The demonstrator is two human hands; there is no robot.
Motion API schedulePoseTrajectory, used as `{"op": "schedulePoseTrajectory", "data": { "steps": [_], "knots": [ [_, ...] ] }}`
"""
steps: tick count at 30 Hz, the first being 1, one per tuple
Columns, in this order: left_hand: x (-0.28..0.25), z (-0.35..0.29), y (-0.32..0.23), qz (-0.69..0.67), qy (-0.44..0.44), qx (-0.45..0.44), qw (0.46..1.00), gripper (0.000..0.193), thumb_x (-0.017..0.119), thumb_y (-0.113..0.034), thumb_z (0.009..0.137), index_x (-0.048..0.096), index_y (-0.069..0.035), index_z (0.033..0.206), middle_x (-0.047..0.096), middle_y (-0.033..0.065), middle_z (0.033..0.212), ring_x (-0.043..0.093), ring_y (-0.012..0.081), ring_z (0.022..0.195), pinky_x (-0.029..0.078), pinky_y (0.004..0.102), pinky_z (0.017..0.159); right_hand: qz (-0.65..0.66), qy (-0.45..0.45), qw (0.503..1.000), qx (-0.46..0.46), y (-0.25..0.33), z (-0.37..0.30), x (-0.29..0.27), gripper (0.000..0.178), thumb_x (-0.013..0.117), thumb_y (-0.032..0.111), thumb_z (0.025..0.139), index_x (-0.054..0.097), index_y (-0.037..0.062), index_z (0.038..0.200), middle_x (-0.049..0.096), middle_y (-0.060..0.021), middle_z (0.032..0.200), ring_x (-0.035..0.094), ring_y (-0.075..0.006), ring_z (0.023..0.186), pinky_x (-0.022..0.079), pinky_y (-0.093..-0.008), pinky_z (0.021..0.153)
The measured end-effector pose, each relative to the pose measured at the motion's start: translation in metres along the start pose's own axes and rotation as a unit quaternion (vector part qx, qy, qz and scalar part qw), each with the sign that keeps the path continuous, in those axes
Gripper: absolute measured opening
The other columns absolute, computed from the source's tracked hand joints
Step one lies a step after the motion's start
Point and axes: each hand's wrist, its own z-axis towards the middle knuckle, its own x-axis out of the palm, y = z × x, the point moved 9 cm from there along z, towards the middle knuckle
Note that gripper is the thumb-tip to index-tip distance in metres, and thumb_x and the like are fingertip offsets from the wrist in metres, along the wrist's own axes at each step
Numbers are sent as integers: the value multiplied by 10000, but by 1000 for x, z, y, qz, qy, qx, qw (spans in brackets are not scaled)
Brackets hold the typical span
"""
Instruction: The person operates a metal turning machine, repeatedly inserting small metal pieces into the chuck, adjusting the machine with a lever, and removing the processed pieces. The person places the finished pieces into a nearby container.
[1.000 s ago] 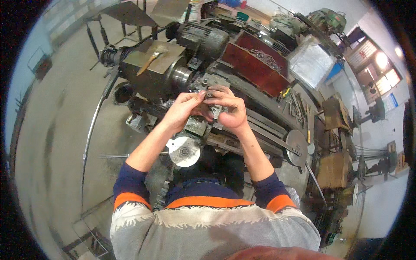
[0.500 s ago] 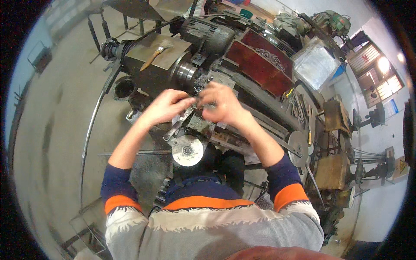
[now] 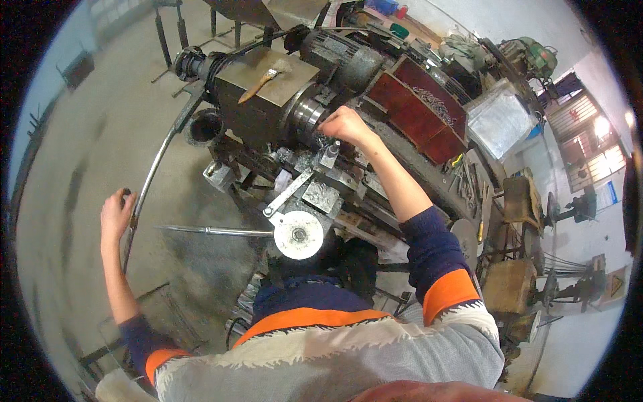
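My right hand [image 3: 348, 124] is at the shiny round chuck [image 3: 309, 112] of a lathe, fingers curled and pressed together. Whatever lies in its fingertips is hidden. Just below that hand stands the tool post [image 3: 329, 155], with a flat metal handle [image 3: 288, 193] angling down from it. Nearer to me is a pale round handwheel [image 3: 299, 234]. My left hand [image 3: 116, 214] is out at the far left, beside a long bent metal bar [image 3: 158, 158]. Its fingers are curled, and a small dark spot shows at them; I cannot make out what it is.
A paintbrush [image 3: 260, 85] lies on the headstock [image 3: 234, 110]. Behind the bed, a red tray [image 3: 402, 100] bears metal shavings. Hand tools [image 3: 469, 182] lie to its right. A metal rod [image 3: 214, 230] sticks out left from the handwheel. An electric motor [image 3: 341, 59] stands behind the chuck.
My hands were together near the tool post. The left has swung far out to the left, beside the bar; the right has shifted up to the chuck. The view has shifted slightly.
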Motion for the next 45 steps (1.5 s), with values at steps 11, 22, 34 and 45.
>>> {"op": "schedulePoseTrajectory", "data": {
  "steps": [11, 22, 34, 45],
  "knots": [
    [52, 23, -13, 147, 14, 34, 989, 232, 608, -157, 722, 559, -14, 898, 607, 179, 767, 594, 346, 755, 469, 458, 652, -203, -81, 976, -11, 9, 13, -1, 203, 597, 215, 515, 648, 38, 600, 590, -192, 632, 593, -339, 645, 485, -390, 633],
    [31, 163, 142, 274, -69, -24, 959, 108, 552, -40, 688, 593, -57, 787, 616, 156, 816, 608, 311, 779, 486, 408, 677, -190, -108, 976, 6, 9, 10, -4, 219, 585, 225, 505, 644, 35, 596, 573, -189, 602, 580, -344, 591, 473, -398, 577],
    [259, 136, -24, -138, 276, -44, 950, 484, 663, -281, 677, 579, 30, 1039, 604, 224, 986, 597, 283, 931, 472, 379, 767, -80, -279, 955, -53, -29, -156, -106, 317, 650, 196, 554, 671, 98, 855, 592, -173, 1041, 532, -335, 955, 439, -398, 829],
    [301, 140, -76, 227, 145, 199, 942, 308, 624, -153, 721, 553, -111, 1018, 629, 106, 889, 606, 289, 850, 485, 411, 697, -126, -307, 896, 294, -177, -410, -108, 289, 587, 113, 586, 665, 21, 849, 635, -176, 822, 616, -298, 798, 469, -325, 742]
  ]
}}
